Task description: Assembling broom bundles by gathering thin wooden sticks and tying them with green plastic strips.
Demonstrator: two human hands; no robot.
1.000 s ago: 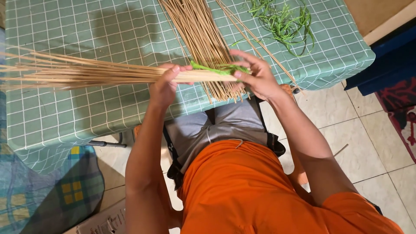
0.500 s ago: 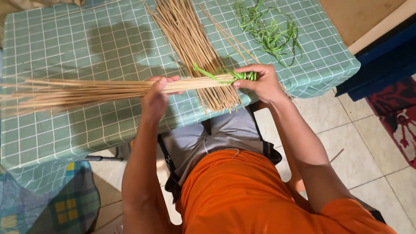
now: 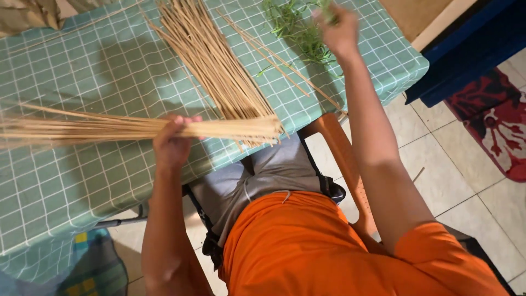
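My left hand (image 3: pixel 172 141) grips a bundle of thin tan sticks (image 3: pixel 93 129) that lies across the green checked tablecloth (image 3: pixel 82 60) and fans out to the left; its cut ends stick out to the right of my fist. My right hand (image 3: pixel 338 30) is stretched out to the far side of the table, over a small heap of green strips (image 3: pixel 293 24), with its fingers closed on some green strips. A second, loose pile of tan sticks (image 3: pixel 211 60) runs away from me across the middle of the table.
An orange plastic chair (image 3: pixel 342 159) is under me. A dark blue piece of furniture (image 3: pixel 466 49) stands to the right, with a red patterned rug (image 3: pixel 504 126) on the tiled floor. A blue patterned cloth (image 3: pixel 82 268) lies at the lower left.
My right hand has left the end of the stick bundle and reached out to the green strips at the far side. My left hand keeps hold of the bundle.
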